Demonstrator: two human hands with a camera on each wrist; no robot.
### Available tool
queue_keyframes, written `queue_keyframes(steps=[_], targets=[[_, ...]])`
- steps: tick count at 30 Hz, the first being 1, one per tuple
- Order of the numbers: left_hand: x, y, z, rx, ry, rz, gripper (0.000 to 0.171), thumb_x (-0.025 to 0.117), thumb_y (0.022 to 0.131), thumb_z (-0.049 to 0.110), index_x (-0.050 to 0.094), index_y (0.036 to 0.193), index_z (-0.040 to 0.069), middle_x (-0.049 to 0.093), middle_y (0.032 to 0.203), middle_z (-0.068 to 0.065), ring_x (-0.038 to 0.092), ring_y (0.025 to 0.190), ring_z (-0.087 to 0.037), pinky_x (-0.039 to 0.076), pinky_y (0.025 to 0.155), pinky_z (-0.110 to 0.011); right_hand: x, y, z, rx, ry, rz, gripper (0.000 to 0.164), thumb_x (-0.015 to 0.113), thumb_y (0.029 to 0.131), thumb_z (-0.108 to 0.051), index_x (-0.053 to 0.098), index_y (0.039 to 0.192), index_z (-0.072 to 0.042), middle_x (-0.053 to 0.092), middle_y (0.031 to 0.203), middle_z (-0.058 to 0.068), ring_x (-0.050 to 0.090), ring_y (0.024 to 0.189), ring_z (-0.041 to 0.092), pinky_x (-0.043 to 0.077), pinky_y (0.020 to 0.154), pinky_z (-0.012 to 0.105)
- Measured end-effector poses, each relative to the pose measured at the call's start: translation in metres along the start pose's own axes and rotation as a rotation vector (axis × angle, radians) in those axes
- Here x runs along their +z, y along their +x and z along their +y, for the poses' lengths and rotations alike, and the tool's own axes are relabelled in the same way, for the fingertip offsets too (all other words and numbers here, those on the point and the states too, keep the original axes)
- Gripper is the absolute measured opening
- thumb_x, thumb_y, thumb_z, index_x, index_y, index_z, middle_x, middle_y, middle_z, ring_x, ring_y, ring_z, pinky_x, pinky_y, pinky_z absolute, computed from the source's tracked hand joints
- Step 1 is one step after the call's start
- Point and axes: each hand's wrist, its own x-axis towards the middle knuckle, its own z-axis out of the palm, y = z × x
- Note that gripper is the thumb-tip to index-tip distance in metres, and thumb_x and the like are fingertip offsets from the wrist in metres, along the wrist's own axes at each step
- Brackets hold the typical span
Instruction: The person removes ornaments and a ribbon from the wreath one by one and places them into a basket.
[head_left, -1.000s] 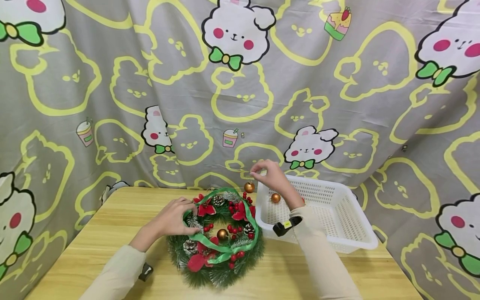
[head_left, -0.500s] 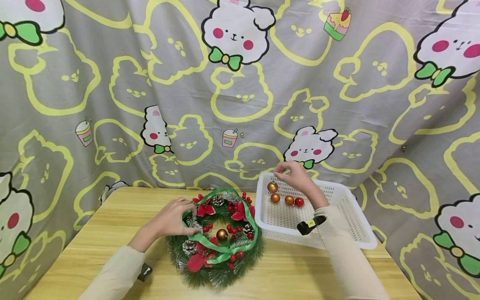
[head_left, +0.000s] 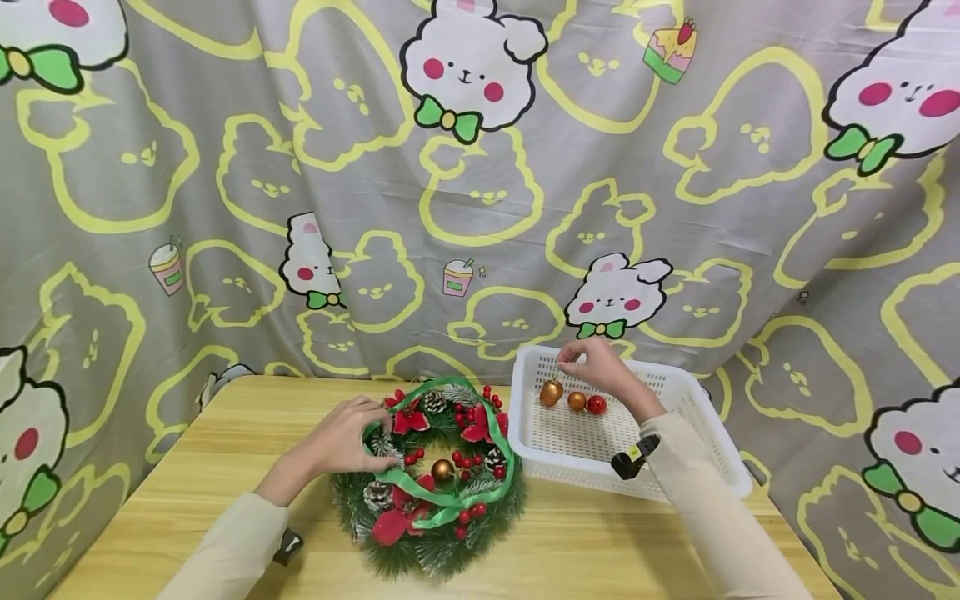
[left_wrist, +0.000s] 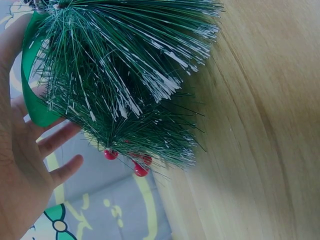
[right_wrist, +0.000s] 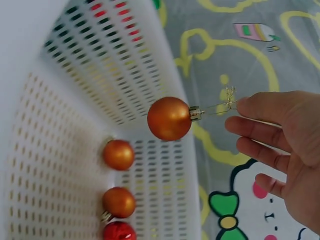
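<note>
A green wreath [head_left: 435, 557] with pinecones, red flowers, berries and a green ribbon [head_left: 514, 475] lies on the table. My left hand [head_left: 341, 437] rests against its left side, thumb and fingers apart; in the left wrist view the fingers stay fairly straight beside the ribbon. A gold-orange bauble [head_left: 443, 472] shows in the wreath's middle. My right hand [head_left: 600, 367] pinches the thin gold hanging string of another orange bauble [right_wrist: 169, 118], which dangles over the white basket [head_left: 705, 467]. Inside the basket lie two orange baubles [right_wrist: 119, 202] and a red bauble [head_left: 596, 405].
The basket's perforated walls [right_wrist: 50, 150] stand right of the wreath on the wooden table [head_left: 247, 442]. A grey curtain [head_left: 360, 333] with cartoon rabbits hangs close behind the table. Each wrist wears a black camera strap [head_left: 636, 457].
My right hand has carried the dangling bauble from beside the wreath to the right, over the basket, then lowered it. The left hand stays at the wreath.
</note>
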Motion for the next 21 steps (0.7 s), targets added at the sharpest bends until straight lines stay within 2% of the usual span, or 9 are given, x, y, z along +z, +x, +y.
queue_keyframes(steps=[5,15,21], targets=[[0.000,-0.001,0.000,-0.002,0.005,0.001,0.039,0.082,0.075,0.058,0.066,0.091,0.025,0.067,0.096,0.010,0.060,0.097,-0.016,0.051,0.081,-0.042,0.008,0.001,0.006,-0.041,-0.003,-0.035,0.006,0.073,0.093,-0.009,0.076,0.089,-0.005,0.073,0.086,0.005,0.065,0.081,0.016,0.054,0.075,0.036],[-0.001,-0.001,0.001,0.000,0.008,0.005,0.039,0.082,0.074,0.057,0.067,0.091,0.025,0.067,0.095,0.010,0.060,0.096,-0.016,0.051,0.081,-0.042,0.013,0.007,0.018,-0.006,0.021,-0.098,0.006,0.074,0.091,-0.008,0.076,0.085,-0.007,0.073,0.082,0.002,0.063,0.075,0.012,0.053,0.070,0.031],[-0.001,-0.001,0.001,0.002,0.008,0.006,0.039,0.082,0.074,0.056,0.067,0.091,0.025,0.067,0.095,0.010,0.059,0.095,-0.016,0.051,0.081,-0.041,0.014,0.013,0.024,-0.007,0.044,-0.188,0.007,0.073,0.092,-0.004,0.077,0.088,0.000,0.075,0.085,0.008,0.066,0.076,0.013,0.056,0.071,0.031]])
